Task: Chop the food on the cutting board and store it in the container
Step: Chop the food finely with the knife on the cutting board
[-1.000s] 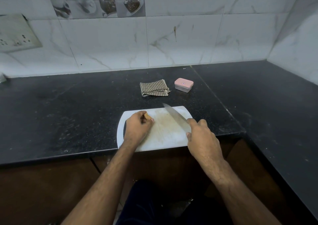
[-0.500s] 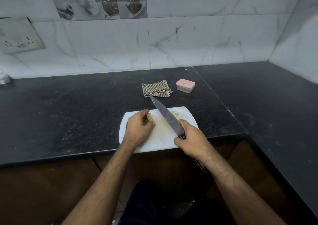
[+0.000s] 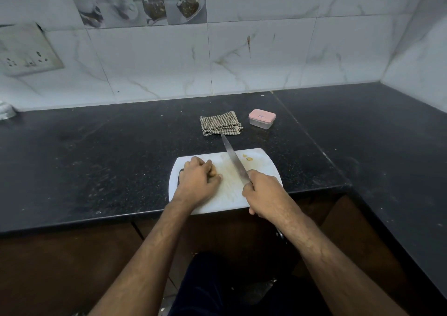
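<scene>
Since a moment ago, my right hand has drawn the knife back toward me and swung its tip to the far left, so the blade now slants across the cutting board with its point reaching past the board's far edge, close to the checked cloth. From the head camera, that hand sits at the board's near right corner with its fingers wrapped tight round the handle, which the hand hides; only the blade shows. My left hand rests on the left half of the board, fingers curled down over a small tan piece of food that peeks out at the fingertips; I cannot tell how firmly it is pinched. Two small cut bits lie on the board's far side, just right of the blade and apart from both hands. A pale smear marks the middle of the board between my hands. Beyond the board, on the black counter, the cloth lies folded, and just to its right, further back than the board, stands the container, clear-walled with its pink lid on. Behind the counter rises the marble-tiled wall, with a socket plate far to the board's left.
</scene>
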The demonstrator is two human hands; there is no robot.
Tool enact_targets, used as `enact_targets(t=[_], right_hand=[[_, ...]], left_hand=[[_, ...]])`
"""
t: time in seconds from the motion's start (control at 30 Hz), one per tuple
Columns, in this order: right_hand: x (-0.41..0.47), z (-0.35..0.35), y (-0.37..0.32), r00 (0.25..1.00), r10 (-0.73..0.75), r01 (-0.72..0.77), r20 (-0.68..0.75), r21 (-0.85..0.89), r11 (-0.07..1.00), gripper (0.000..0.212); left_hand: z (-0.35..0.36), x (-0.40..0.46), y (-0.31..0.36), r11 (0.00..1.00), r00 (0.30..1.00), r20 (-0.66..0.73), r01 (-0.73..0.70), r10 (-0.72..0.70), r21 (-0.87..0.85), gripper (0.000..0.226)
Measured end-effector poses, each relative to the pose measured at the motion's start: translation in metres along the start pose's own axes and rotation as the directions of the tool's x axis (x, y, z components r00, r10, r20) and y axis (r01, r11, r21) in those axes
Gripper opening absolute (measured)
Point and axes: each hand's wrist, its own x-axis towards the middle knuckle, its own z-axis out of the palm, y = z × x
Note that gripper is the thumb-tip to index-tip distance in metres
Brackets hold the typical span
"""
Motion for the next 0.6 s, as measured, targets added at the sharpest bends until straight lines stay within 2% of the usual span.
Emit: enact_targets(t=[0.17, 0.4, 0.6], right_hand=[[0.000, 0.003, -0.002, 1.000, -0.007, 0.007, 0.006, -0.033, 0.999, 0.019], [0.002, 0.005, 0.001, 0.998, -0.055, 0.058, 0.033, -0.105, 0.993, 0.020], [0.002, 0.014, 0.001, 0.993, -0.110, 0.115, 0.044, -0.134, 0.984, 0.019]], left_hand=[[0.003, 0.001, -0.001, 1.000, 0.997, -0.077, 0.002, -0.001, 0.010, 0.032], [0.000, -0.003, -0.004, 0.986, 0.990, -0.141, -0.048, 0.026, -0.157, 0.034], [0.000, -0.001, -0.007, 0.993, 0.988, -0.150, -0.046, 0.029, -0.111, 0.031]])
